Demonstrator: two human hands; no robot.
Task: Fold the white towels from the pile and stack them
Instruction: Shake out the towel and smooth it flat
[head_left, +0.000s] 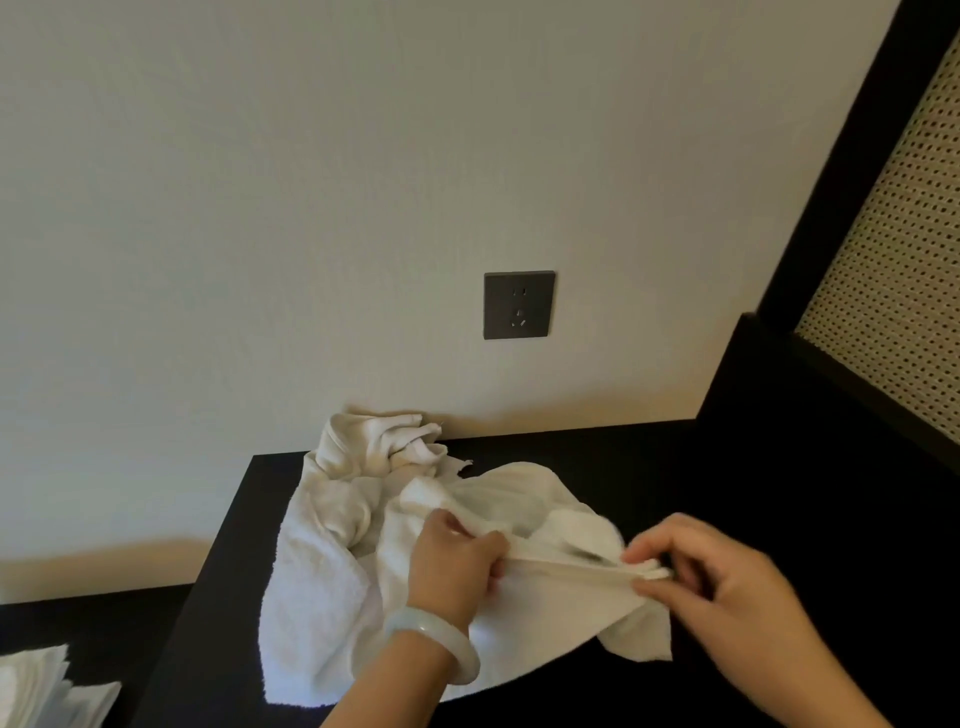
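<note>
Our left hand (457, 561) and right hand (727, 587) both pinch one edge of a towel (566, 592), stretched above the desk (597, 691) beside the pile (363, 467). We seem to be finding its corners; next, spread it flat.

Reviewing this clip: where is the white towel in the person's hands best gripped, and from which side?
By its hem, near its two ends, coming from the near side. The towel is limp and bunched, but that edge runs straight between the left hand and right hand, which hold it; the rest sags onto the dark table.
</note>
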